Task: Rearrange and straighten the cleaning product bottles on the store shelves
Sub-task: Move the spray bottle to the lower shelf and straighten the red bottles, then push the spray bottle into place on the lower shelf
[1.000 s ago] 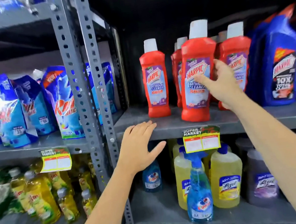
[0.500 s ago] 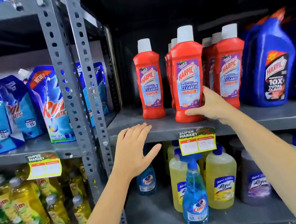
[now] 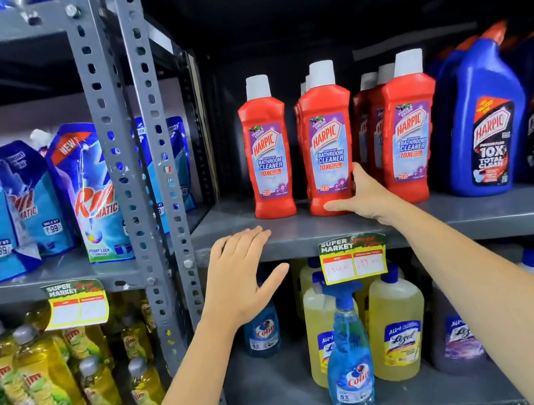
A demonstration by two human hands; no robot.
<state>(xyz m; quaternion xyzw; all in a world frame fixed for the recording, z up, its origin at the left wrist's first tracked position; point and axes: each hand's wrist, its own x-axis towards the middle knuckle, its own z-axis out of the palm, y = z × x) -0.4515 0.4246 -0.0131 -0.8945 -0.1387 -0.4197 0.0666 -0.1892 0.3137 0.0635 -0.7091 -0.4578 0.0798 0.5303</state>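
Three red Harpic bathroom cleaner bottles with white caps stand in front on the grey shelf (image 3: 484, 211), more red ones behind them. My right hand (image 3: 365, 197) grips the base of the middle red bottle (image 3: 327, 140), thumb in front, fingers round its right side. The left red bottle (image 3: 267, 154) stands apart; the right red bottle (image 3: 409, 136) stands close by my hand. My left hand (image 3: 241, 278) rests flat with spread fingers on the shelf's front edge, holding nothing. Blue Harpic bottles (image 3: 485, 119) fill the right end.
Perforated grey uprights (image 3: 146, 150) divide the bays. Blue detergent pouches (image 3: 87, 192) stand left. Below are yellow dish-soap bottles (image 3: 47, 377), yellow floor-cleaner jugs (image 3: 397, 328), a blue Colin spray bottle (image 3: 348, 354) and a price tag (image 3: 352, 257) on the shelf lip.
The middle red bottle went from tilted to upright and back in line with its neighbours. My right hand slid down from its label to its base. The left hand stayed put.
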